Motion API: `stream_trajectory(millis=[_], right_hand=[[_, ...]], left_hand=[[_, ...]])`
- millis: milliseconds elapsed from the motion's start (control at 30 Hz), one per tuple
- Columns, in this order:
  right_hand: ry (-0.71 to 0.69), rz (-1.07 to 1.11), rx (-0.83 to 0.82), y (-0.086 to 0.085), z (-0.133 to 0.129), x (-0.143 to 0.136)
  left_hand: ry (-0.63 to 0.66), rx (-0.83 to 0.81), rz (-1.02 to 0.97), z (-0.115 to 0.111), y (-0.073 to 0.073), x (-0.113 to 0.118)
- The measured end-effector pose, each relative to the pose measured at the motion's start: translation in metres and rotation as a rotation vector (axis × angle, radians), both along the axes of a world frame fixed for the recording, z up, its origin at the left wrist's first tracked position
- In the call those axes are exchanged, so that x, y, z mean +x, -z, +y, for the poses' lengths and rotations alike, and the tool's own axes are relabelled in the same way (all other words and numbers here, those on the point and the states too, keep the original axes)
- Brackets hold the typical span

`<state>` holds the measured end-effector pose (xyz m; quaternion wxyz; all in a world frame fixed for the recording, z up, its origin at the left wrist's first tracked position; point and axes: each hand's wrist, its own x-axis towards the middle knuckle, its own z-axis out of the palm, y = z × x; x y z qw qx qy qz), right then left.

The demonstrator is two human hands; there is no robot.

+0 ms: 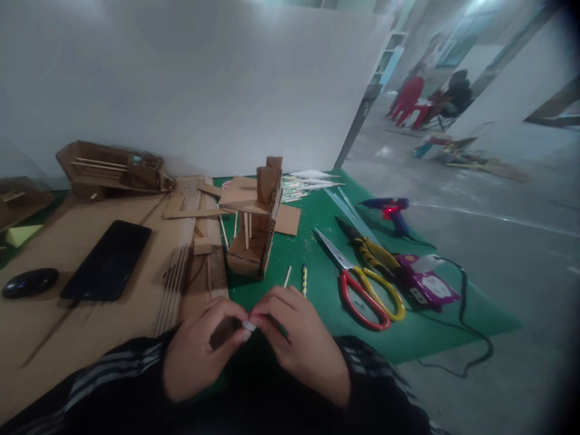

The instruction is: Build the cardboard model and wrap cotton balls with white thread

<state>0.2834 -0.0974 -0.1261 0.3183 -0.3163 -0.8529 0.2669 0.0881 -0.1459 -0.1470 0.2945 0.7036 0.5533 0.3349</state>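
Note:
My left hand (pixel 203 344) and my right hand (pixel 296 338) meet at the near edge of the green mat (pixel 312 248). Between their fingertips is a small whitish piece (pixel 249 325), pinched by both; its exact nature is unclear. A thin stick (pixel 287 277) rises just beyond my right fingers, its lower end hidden. Beside it lies a yellow and dark patterned pencil-like stick (pixel 305 281). Past the hands stands a cardboard structure (pixel 254 241) with thin upright sticks. Scissors (pixel 362 290) with red and yellow handles lie right of my right hand.
Pliers (pixel 369 248), a blue glue gun (pixel 389 208) with a red glow and a purple power adapter (pixel 428 284) with a cable sit at right. A phone (pixel 109 260), a mouse (pixel 31 283) and a cardboard model (pixel 113 169) are at left. People sit in the background.

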Motion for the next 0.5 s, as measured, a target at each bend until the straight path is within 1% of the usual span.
stream_trajectory(millis=[133, 233, 367, 433, 500], right_hand=[[-0.003, 0.027, -0.020, 0.0021, -0.0002, 0.0007], [-0.019, 0.053, -0.038, 0.0010, -0.0008, 0.0010], [-0.023, 0.072, -0.042, -0.0005, -0.0008, 0.0007], [-0.019, 0.060, -0.031, 0.0005, 0.0001, 0.0006], [-0.009, 0.050, -0.014, 0.0028, 0.0014, 0.0003]], left_hand=[[0.047, -0.028, -0.138, -0.0001, 0.0037, -0.0007], [0.011, -0.130, -0.202, 0.0000, 0.0053, -0.0010], [-0.091, -0.249, -0.289, 0.0018, 0.0016, 0.0024], [-0.091, -0.278, -0.315, 0.0033, -0.0014, 0.0042], [-0.056, -0.298, -0.311, 0.0046, -0.0034, 0.0050]])
